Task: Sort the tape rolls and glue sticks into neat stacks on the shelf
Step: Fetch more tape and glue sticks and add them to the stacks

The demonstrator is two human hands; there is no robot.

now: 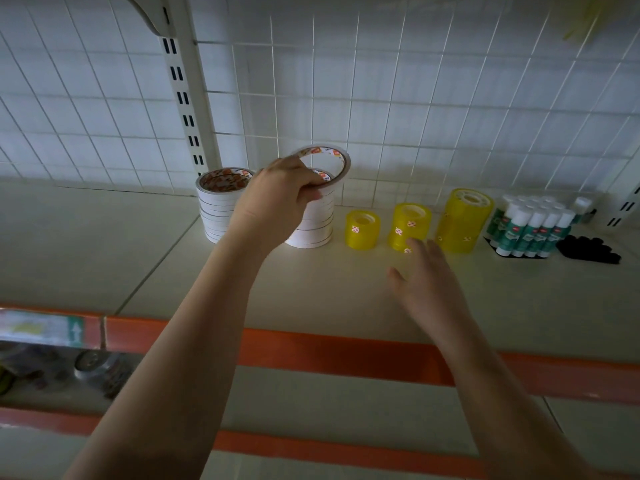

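My left hand (277, 199) pinches a thin white tape roll (332, 159), tilted above the right one of two white tape stacks (313, 223). The other white stack (218, 206) stands to its left. Three stacks of yellow tape rolls stand to the right: a short one (362, 230), a middle one (408, 225) and a tall wide one (462, 220). My right hand (427, 278) hovers flat with straight fingers just in front of the middle yellow stack, holding nothing. Glue sticks (533, 226) with white caps stand bunched at the far right.
A black ridged object (588, 249) lies right of the glue sticks. The shelf (311, 289) has an orange front edge (329, 351) and a white wire grid back (381, 98). A slotted upright post (188, 109) stands behind the left stack. A can (97, 368) lies on the lower shelf at left.
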